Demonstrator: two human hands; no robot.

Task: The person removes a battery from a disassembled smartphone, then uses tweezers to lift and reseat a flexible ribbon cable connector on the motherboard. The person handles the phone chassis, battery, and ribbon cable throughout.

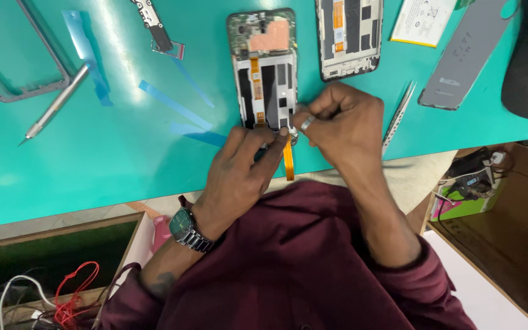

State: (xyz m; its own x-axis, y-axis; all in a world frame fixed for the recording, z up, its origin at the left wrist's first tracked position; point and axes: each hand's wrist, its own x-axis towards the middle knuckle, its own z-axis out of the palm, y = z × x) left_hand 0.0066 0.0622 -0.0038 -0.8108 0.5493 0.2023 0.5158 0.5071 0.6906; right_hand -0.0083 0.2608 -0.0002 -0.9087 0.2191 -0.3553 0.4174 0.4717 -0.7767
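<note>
Head view is showing the right hand point(343, 125) with fingers point(313, 113) pinching together on the lower edge of an opened phone point(264, 70). Left hand point(239, 171) fingers are pressing on its bottom end, beside an orange flex strip point(288, 162). Phone is lying on the teal bench point(93, 159), tweezers point(398, 116) nearby.

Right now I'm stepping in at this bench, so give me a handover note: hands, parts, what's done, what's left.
Left hand: pins the near end of the opened phone to the teal mat.
Right hand: fingers pinched at the phone's lower edge; what it grips is hidden.
Orange flex strip hangs off the near end.
Done: back removed, board exposed.
Left: phone still open; second frame, tweezers, grey back cover lie aside.
</note>
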